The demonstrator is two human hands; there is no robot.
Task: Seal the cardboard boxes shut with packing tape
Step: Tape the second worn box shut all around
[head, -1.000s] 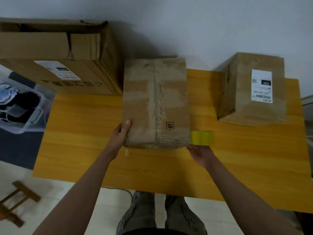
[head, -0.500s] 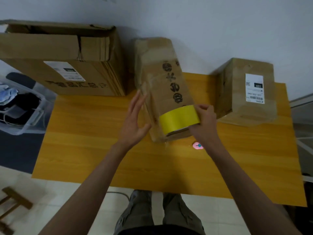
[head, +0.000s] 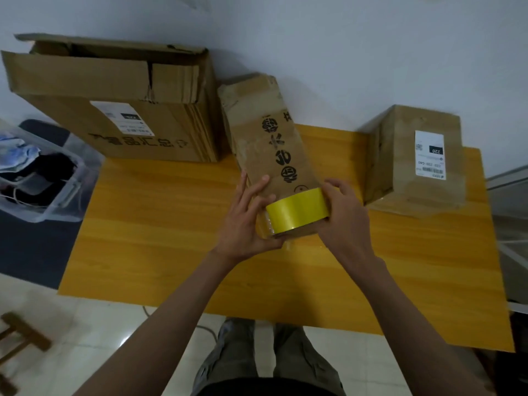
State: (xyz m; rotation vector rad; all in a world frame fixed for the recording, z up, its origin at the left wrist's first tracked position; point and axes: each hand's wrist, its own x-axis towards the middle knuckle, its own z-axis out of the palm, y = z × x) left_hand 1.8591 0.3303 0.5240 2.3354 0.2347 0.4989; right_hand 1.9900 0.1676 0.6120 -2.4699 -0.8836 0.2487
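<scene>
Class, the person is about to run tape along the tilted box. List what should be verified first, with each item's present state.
1. Tape in hand: ok. The right hand grips the yellow tape roll against the near end of the tilted box.
2. Box steadied: ok. The left hand holds its left side.
3. Tape's free end stuck to the cardboard: cannot tell, the spot is blurred.
4. Flaps closed flat: cannot tell; the far end looks crumpled.
5. Room on the table: ok; the labelled box and large open box stand apart.
</scene>
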